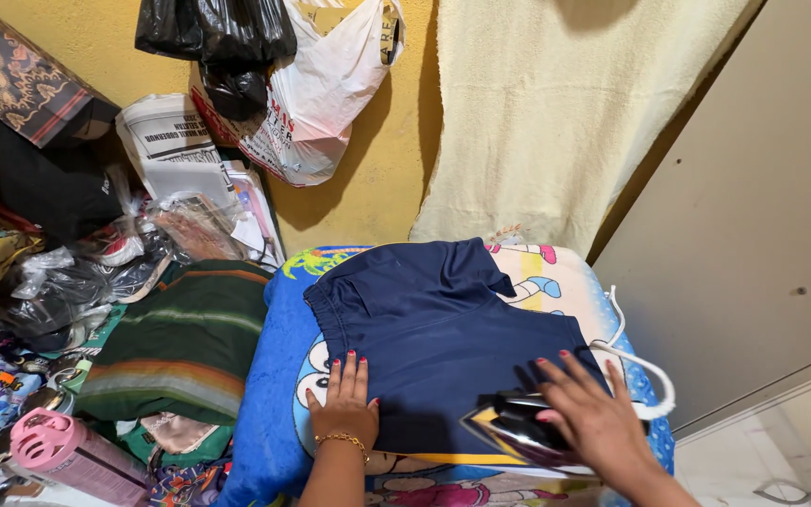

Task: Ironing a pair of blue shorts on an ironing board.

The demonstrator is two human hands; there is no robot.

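Observation:
A pair of navy blue shorts (434, 329) lies spread flat on a blue cartoon-print cloth (274, 404) that covers a raised surface. My left hand (347, 404) rests flat on the shorts' left edge, fingers together, a gold bracelet on the wrist. My right hand (593, 413) grips the handle of a clothes iron (509, 427) that sits on the lower right part of the shorts. The iron's white cord (645, 366) loops off to the right.
A folded green striped cloth (180, 343) lies to the left, beside a heap of plastic bags, papers and clothes (96, 253). A pink bottle (72, 455) lies at lower left. Bags hang on the yellow wall (274, 66); a cream towel (556, 113) hangs behind. A grey door (762, 235) stands right.

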